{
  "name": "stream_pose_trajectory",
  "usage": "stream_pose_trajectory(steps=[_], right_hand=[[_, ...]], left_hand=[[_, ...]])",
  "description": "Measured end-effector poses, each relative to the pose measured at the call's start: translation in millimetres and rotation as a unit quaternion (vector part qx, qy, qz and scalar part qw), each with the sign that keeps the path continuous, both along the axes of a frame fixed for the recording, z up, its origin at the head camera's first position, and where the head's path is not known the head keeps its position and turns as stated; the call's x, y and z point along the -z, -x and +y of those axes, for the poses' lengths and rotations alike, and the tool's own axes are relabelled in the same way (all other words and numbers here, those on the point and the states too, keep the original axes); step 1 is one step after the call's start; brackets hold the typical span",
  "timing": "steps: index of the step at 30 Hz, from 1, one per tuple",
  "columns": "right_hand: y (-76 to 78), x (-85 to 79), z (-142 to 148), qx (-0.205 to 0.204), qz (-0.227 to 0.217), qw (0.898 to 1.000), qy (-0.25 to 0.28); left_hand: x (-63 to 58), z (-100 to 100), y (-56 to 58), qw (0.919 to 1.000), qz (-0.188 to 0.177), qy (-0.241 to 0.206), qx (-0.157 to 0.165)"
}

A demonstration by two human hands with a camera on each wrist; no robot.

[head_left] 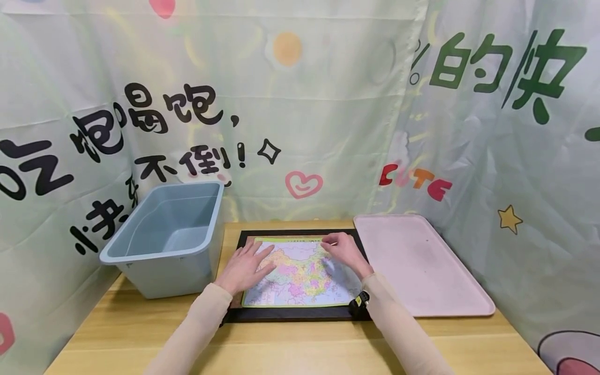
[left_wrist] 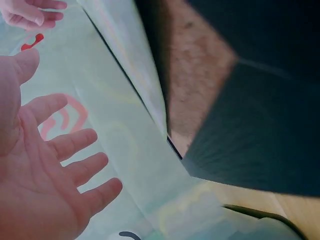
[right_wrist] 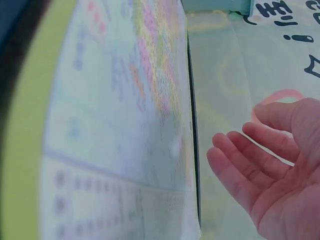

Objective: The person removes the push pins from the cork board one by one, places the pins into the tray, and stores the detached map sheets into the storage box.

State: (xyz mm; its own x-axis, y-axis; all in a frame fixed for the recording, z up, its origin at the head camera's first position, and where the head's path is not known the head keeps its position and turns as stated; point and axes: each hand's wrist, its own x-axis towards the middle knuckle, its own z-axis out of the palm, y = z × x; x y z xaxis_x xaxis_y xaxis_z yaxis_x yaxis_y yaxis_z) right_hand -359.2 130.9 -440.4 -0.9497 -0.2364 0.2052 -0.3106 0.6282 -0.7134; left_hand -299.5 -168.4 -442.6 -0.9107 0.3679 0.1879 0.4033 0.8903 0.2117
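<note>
A colourful printed map (head_left: pixel 300 284) with a green border lies over a black frame (head_left: pixel 290 314). Brown backing (left_wrist: pixel 197 75) shows along the left side of the frame. Over the map's upper left part, my left hand (head_left: pixel 241 268) is spread with straight fingers, and its palm (left_wrist: pixel 45 160) holds nothing. The right hand (head_left: pixel 346 251) hovers at the map's upper right, fingertips near the top edge. In the right wrist view its fingers (right_wrist: pixel 250 160) are loosely bent with nothing between them, and the map's right part fills the left side.
To the left stands a deep grey-blue bin (head_left: pixel 164 255). A shallow pink tray (head_left: pixel 422 265) lies to the right, beside the frame. Everything rests on a wooden table (head_left: pixel 290 349), and printed cloth (head_left: pixel 253 62) hangs behind and at both sides.
</note>
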Motion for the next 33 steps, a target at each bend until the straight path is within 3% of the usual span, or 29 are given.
stream_pose_trajectory(steps=[3, 8, 12, 21, 28, 33], right_hand=[[2.7, 1.1, -2.4, -0.019, -0.027, 0.999, 0.035], [7.3, 6.3, -4.7, -0.032, -0.111, 0.990, 0.084], [13.3, 7.1, -5.0, -0.040, -0.142, 0.984, 0.098], [27.5, 13.4, -3.2, -0.049, -0.170, 0.976, 0.129], [40.5, 16.9, -7.5, -0.037, -0.178, 0.974, 0.138], [49.4, 22.8, -11.4, -0.036, -0.178, 0.971, 0.154]], left_hand=[[-1.1, -3.3, -2.8, 0.9997, -0.013, 0.011, 0.015], [6.5, -8.5, -11.4, 0.9983, -0.023, 0.020, 0.050], [13.1, -12.4, -15.1, 0.9978, -0.030, 0.027, 0.051], [21.7, -19.5, -26.7, 0.9925, -0.092, 0.072, 0.036], [19.9, -17.3, -36.0, 0.9879, -0.139, 0.063, 0.026], [21.7, -12.7, -38.0, 0.9861, -0.152, 0.065, 0.019]])
